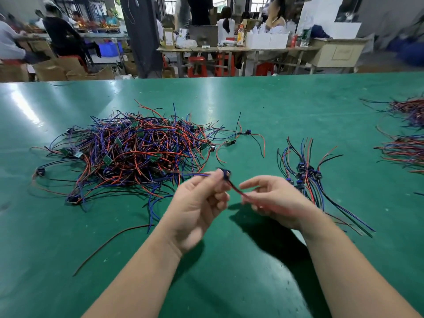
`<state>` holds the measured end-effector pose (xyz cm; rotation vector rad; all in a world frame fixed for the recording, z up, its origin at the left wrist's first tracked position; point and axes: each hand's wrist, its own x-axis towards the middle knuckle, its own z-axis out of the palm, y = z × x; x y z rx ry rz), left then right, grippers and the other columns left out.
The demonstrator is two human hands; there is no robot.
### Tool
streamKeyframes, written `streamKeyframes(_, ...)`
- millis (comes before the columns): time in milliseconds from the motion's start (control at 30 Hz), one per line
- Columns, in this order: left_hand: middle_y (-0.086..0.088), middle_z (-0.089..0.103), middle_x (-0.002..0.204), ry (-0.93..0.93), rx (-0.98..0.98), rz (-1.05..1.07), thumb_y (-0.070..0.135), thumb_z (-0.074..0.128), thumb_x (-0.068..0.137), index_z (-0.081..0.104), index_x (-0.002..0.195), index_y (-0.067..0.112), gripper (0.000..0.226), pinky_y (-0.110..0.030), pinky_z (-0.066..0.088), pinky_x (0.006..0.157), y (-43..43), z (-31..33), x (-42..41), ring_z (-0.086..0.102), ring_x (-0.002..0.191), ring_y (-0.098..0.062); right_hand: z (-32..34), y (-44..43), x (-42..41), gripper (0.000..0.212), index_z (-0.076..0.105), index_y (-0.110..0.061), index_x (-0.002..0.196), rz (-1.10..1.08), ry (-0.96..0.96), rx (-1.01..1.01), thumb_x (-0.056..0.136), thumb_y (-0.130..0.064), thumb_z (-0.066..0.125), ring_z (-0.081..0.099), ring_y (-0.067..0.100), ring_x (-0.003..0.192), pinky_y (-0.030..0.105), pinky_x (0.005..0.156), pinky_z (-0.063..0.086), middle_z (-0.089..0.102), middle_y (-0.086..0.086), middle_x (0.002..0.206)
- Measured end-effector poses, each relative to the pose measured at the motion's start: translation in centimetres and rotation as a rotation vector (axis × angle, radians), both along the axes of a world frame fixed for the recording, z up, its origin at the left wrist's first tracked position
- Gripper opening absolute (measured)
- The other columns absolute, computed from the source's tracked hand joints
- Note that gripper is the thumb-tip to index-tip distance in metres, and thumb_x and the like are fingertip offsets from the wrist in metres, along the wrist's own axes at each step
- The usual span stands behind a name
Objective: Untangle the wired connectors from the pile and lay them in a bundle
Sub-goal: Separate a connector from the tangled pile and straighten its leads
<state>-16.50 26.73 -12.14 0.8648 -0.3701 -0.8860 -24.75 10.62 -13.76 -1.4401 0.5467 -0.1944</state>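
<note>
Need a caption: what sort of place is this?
Probably an electronics assembly workshop: a tangled pile of wired connectors on a green bench, a sorted bundle, and workers at tables behind.

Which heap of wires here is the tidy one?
The small bundle beside the right hand: its wires lie side by side, unlike the tangled big pile.

Glossy green table (229,106) with pale light streaks. The pile (128,152) tangles red-orange, blue, purple and black wires, dotted with small green circuit boards (230,141). The bundle (307,177) — dark blue connectors, red, blue and black leads. One wired connector (226,173) is dark blue, trailing red wire. Red stools (196,66) behind.
</note>
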Motion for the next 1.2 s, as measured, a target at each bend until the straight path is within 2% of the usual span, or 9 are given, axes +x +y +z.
streamKeyframes(100, 0.000, 0.070, 0.065, 0.065, -0.015, 0.214, 0.031, 0.077, 0.053, 0.072, 0.063, 0.017, 0.018, -0.015, 0.049, 0.050, 0.0, 0.1, 0.5, 0.060, 0.049, -0.005, 0.0, 1.6, 0.3, 0.024, 0.071, -0.011, 0.089, 0.168, -0.066, -0.007, 0.065, -0.007, 0.076, 0.046, 0.007, 0.043, 0.015, 0.041, 0.036, 0.058, 0.002, 0.061)
streamKeyframes(200, 0.000, 0.070, 0.064, -0.012, 0.061, 0.350, 0.034, 0.076, 0.053, 0.072, 0.057, 0.021, 0.014, -0.013, 0.047, 0.047, -0.4, -0.4, 0.2, 0.058, 0.047, -0.003, 0.1, 2.9, 1.1, 0.018, 0.077, -0.016, 0.078, 0.083, -0.247, 0.211, 0.061, -0.014, 0.071, 0.050, 0.005, 0.046, 0.014, 0.045, 0.041, 0.064, 0.002, 0.063)
streamKeyframes(333, -0.002, 0.069, 0.063, -0.382, 0.154, 0.442, 0.036, 0.080, 0.059, 0.069, 0.060, 0.018, 0.021, -0.018, 0.046, 0.054, -1.0, -1.7, -0.8, 0.057, 0.053, -0.009, 0.4, 3.3, 1.6, 0.009, 0.074, -0.014, 0.063, -0.073, -0.348, 0.391, 0.065, -0.015, 0.065, 0.050, 0.004, 0.044, 0.012, 0.043, 0.042, 0.064, 0.001, 0.058)
streamKeyframes(467, 0.006, 0.073, 0.074, -0.715, 0.147, 0.260, 0.005, 0.077, 0.076, 0.070, 0.077, 0.019, 0.015, -0.015, 0.050, 0.066, -1.0, -2.1, -0.9, 0.066, 0.067, -0.004, 1.0, 2.3, 1.3, 0.015, 0.070, -0.011, 0.061, -0.125, -0.402, 0.471, 0.070, -0.017, 0.061, 0.053, 0.006, 0.044, 0.012, 0.039, 0.042, 0.060, 0.002, 0.058)
streamKeyframes(533, 0.003, 0.074, 0.073, -0.645, 0.237, 0.250, 0.002, 0.067, 0.085, 0.071, 0.083, 0.016, 0.015, -0.020, 0.054, 0.066, -1.1, -2.1, -0.4, 0.068, 0.066, -0.008, 1.1, 1.6, 0.8, 0.013, 0.066, -0.006, 0.066, -0.084, -0.416, 0.484, 0.073, -0.015, 0.059, 0.051, 0.007, 0.044, 0.012, 0.036, 0.038, 0.057, 0.003, 0.057)
streamKeyframes(567, -0.001, 0.073, 0.070, -0.518, 0.265, 0.221, 0.010, 0.064, 0.088, 0.071, 0.085, 0.014, 0.008, -0.023, 0.056, 0.064, -1.0, -1.7, -0.3, 0.068, 0.064, -0.012, 1.2, 1.4, 0.5, 0.012, 0.063, -0.005, 0.070, -0.042, -0.400, 0.438, 0.074, -0.015, 0.059, 0.050, 0.007, 0.044, 0.012, 0.038, 0.038, 0.056, 0.003, 0.057)
streamKeyframes(667, -0.009, 0.072, 0.070, -0.268, 0.292, 0.087, 0.037, 0.068, 0.071, 0.074, 0.077, 0.008, 0.031, -0.024, 0.055, 0.055, -0.9, -1.5, -0.4, 0.068, 0.059, -0.018, 1.0, 1.3, 0.1, 0.012, 0.060, -0.004, 0.073, 0.073, -0.297, 0.202, 0.074, -0.016, 0.062, 0.049, 0.008, 0.045, 0.013, 0.042, 0.037, 0.058, 0.004, 0.057)
streamKeyframes(900, -0.008, 0.072, 0.069, -0.255, 0.405, -0.043, 0.027, 0.076, 0.059, 0.075, 0.067, 0.009, 0.020, -0.020, 0.052, 0.051, -0.8, -1.4, -0.2, 0.066, 0.055, -0.012, 0.2, 1.7, 0.6, 0.009, 0.065, -0.004, 0.067, -0.057, -0.229, -0.011, 0.075, -0.002, 0.069, 0.051, 0.009, 0.044, 0.016, 0.042, 0.037, 0.060, 0.003, 0.053)
streamKeyframes(1200, -0.008, 0.070, 0.067, -0.416, 0.520, -0.394, 0.020, 0.078, 0.075, 0.073, 0.062, 0.011, 0.017, -0.023, 0.055, 0.057, -0.4, -1.6, -1.3, 0.065, 0.056, -0.014, 1.1, -1.1, -0.1, 0.013, 0.063, -0.009, 0.070, -0.542, -0.307, 0.138, 0.079, -0.003, 0.069, 0.057, 0.005, 0.045, 0.013, 0.041, 0.039, 0.063, -0.002, 0.052)
